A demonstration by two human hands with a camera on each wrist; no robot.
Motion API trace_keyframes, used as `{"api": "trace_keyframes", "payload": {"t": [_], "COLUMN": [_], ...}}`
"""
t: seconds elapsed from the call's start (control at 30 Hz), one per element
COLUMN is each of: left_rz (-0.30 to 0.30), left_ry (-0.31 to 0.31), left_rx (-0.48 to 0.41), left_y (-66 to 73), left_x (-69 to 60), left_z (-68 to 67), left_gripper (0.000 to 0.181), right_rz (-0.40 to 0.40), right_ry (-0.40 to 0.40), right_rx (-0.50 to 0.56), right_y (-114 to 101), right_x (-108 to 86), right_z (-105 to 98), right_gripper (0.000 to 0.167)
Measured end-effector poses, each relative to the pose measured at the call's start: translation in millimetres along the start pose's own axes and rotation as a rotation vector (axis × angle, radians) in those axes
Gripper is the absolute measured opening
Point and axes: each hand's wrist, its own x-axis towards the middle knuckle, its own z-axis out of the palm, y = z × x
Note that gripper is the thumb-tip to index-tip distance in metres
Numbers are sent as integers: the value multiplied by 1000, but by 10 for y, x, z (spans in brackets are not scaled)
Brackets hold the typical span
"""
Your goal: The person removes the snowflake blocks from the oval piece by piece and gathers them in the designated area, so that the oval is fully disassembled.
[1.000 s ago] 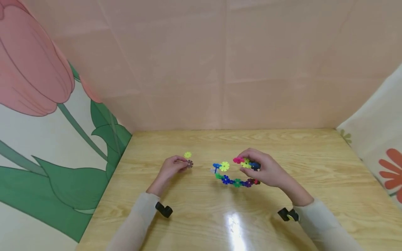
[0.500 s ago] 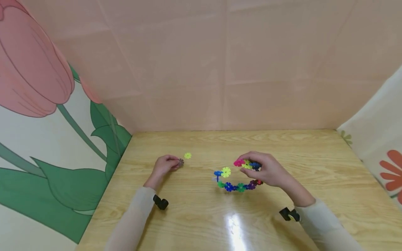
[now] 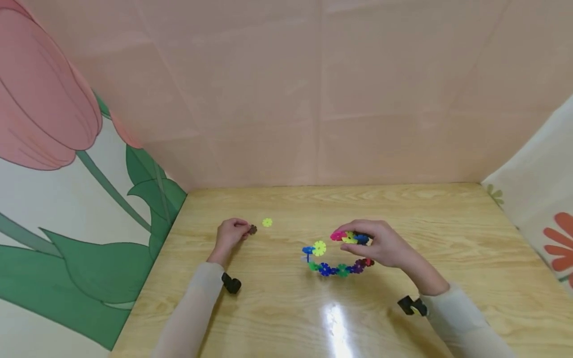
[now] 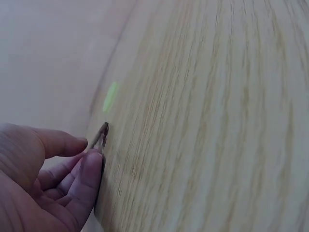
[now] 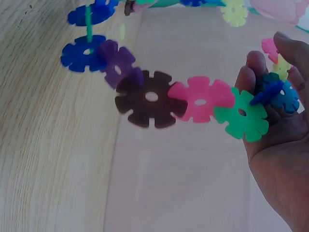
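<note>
My left hand (image 3: 231,237) pinches a small brown snowflake disc (image 3: 253,229) between thumb and forefinger, low over the wooden table. In the left wrist view that brown disc (image 4: 100,135) shows nearly edge-on at the fingertips. A loose yellow-green snowflake disc (image 3: 267,222) lies just beyond it. My right hand (image 3: 376,242) holds a curved chain of linked snowflake discs (image 3: 342,270) by its pink, yellow and blue end, the fingers bent round it. The chain's other end carries a yellow disc (image 3: 319,248), apart from the pink end. Part of the chain is hidden in the right palm.
The wooden table (image 3: 277,308) meets a pink cloth backdrop (image 3: 313,99) at its far edge. A tulip-printed panel (image 3: 112,248) borders the left side, and a flower-printed cloth (image 3: 537,199) hangs at the right.
My left hand has drawn the brown disc leftward, away from the chain and clear of the yellow-green one. The chain has sunk slightly in the head view, with my right hand still holding it.
</note>
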Motion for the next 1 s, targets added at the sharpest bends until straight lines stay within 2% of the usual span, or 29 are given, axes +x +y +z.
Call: {"api": "trace_keyframes", "payload": {"t": [0.1,0.2,0.3,0.4,0.5,0.57,0.67,0.8,1.0], "left_rz": [14,63,161,283,407,491,580,645,696], "left_ry": [9,44,89,90,12,-68,-203,-328,-414], "left_rx": [25,80,144,170,152,150,115,39,-20], "left_y": [21,89,235,452,688,828,979,1083,1151], "left_x": [-15,-76,-205,-394,-616,-774,-984,-1167,-1302], "left_z": [-7,-1,45,134,244,320,437,585,723], "left_gripper": [19,20,21,20,18,19,20,21,23], "right_rz": [-8,2,43,120,176,191,189,185,167], "right_ry": [19,31,35,36,42,51,55,55,55], "right_rx": [-8,-24,-50,-74,-81,-76,-53,-38,-31], "right_y": [1,5,5,-8,-28,-35,-31,-21,-12], "right_x": [-7,-9,-9,-13,-19,-20,-20,-17,-39], "right_z": [-6,-11,-16,-16,-2,12,44,82,115], "right_gripper": [39,38,36,33,32,31,32,32,34]}}
